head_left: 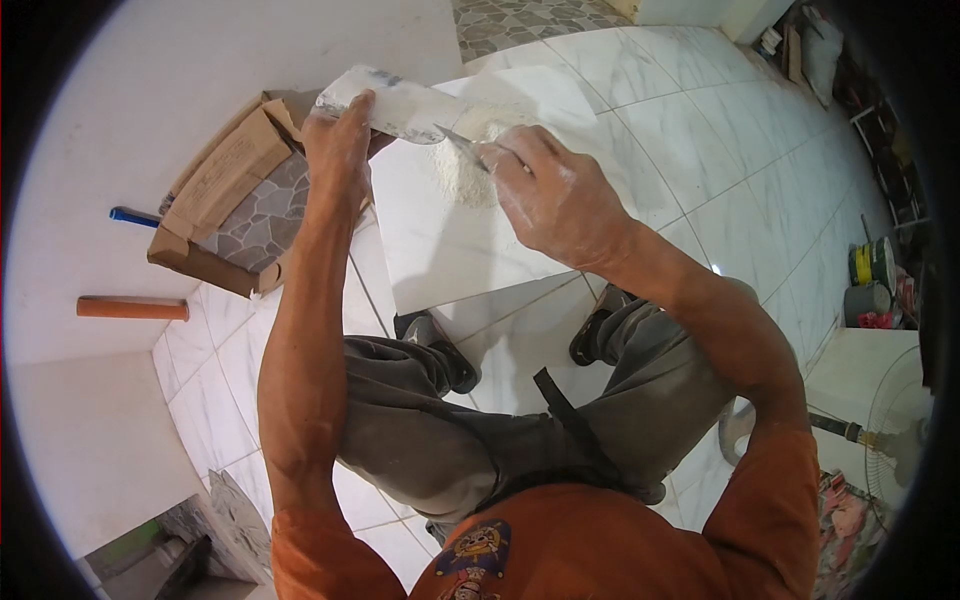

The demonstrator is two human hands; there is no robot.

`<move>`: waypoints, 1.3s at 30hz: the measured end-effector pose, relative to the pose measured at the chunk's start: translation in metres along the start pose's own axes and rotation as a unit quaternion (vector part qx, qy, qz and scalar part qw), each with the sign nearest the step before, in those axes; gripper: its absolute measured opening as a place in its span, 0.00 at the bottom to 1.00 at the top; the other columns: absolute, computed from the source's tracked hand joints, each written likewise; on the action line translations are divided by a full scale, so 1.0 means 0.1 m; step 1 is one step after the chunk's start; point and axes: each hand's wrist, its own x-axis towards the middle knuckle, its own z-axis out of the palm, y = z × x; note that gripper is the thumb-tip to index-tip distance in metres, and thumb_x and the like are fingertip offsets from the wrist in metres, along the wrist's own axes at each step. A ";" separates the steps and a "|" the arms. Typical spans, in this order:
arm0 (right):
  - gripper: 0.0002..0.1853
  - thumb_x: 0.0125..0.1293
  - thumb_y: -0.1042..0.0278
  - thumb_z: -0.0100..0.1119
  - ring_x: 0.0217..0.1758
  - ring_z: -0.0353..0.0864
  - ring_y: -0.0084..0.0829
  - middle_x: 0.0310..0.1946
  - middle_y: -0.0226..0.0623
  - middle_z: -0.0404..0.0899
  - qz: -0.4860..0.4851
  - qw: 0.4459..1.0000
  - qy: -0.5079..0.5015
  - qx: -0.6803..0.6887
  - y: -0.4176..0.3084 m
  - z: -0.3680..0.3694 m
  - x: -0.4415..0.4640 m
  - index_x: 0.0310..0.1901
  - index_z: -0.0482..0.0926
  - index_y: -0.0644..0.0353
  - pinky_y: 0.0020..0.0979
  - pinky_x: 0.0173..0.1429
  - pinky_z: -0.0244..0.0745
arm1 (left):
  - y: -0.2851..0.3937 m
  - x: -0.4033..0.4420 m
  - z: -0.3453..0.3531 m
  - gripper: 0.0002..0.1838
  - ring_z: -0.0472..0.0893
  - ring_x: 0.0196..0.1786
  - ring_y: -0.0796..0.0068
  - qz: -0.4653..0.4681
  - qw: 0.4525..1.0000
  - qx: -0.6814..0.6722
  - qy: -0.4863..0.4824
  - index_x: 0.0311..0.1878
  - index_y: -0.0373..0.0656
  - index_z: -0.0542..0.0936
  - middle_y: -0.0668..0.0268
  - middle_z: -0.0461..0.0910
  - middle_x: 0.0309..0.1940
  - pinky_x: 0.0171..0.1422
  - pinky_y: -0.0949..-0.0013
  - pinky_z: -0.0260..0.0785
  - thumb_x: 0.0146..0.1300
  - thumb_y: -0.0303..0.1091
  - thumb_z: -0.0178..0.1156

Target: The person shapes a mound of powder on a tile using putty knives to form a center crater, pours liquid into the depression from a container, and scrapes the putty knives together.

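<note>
My left hand (338, 145) is closed around a pale, curved, powder-smeared flat piece (410, 112), with the thumb along its near edge. In my right hand (555, 190) is a thin, pointed metal blade (462, 147) that looks like a putty knife; its grip is hidden by my fingers. The blade's tip touches or nearly touches the right end of the pale piece. Beneath both hands lies a heap of whitish powder (465, 185) on a white marbled tile (430, 255). White dust coats the fingers of both hands.
An open cardboard box (225, 165) holding stone-patterned tiles stands at left, near an orange bar (132, 308) and a blue-handled tool (135, 216). Cans (872, 265) and a fan (895, 440) are at right. My shoes (440, 352) flank the tile's near edge.
</note>
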 end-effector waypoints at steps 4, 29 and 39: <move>0.14 0.54 0.72 0.60 0.39 0.76 0.32 0.35 0.40 0.71 -0.054 0.996 -0.006 -0.076 -0.02 0.07 -0.02 0.42 0.77 0.68 0.24 0.28 0.79 | 0.00 0.02 0.02 0.20 0.82 0.48 0.61 -0.004 1.000 0.000 -0.010 0.54 0.23 0.69 0.49 0.77 0.49 0.53 0.62 0.80 0.65 0.30 0.57; 0.19 0.58 0.70 0.57 0.46 0.76 0.36 0.39 0.41 0.75 -0.010 0.999 -0.033 -0.037 0.00 0.27 -0.07 0.51 0.75 0.70 0.32 0.44 0.78 | 0.03 -0.12 0.26 0.17 0.83 0.34 0.70 0.131 0.988 0.077 -0.003 0.55 0.28 0.68 0.52 0.78 0.40 0.31 0.67 0.83 0.68 0.29 0.53; 0.18 0.58 0.70 0.56 0.45 0.76 0.37 0.40 0.41 0.75 -0.013 1.000 -0.005 -0.026 0.02 0.36 -0.08 0.49 0.76 0.70 0.33 0.43 0.78 | 0.10 -0.18 0.27 0.18 0.82 0.33 0.70 0.200 0.973 0.119 0.006 0.56 0.27 0.67 0.50 0.79 0.38 0.30 0.68 0.82 0.68 0.28 0.53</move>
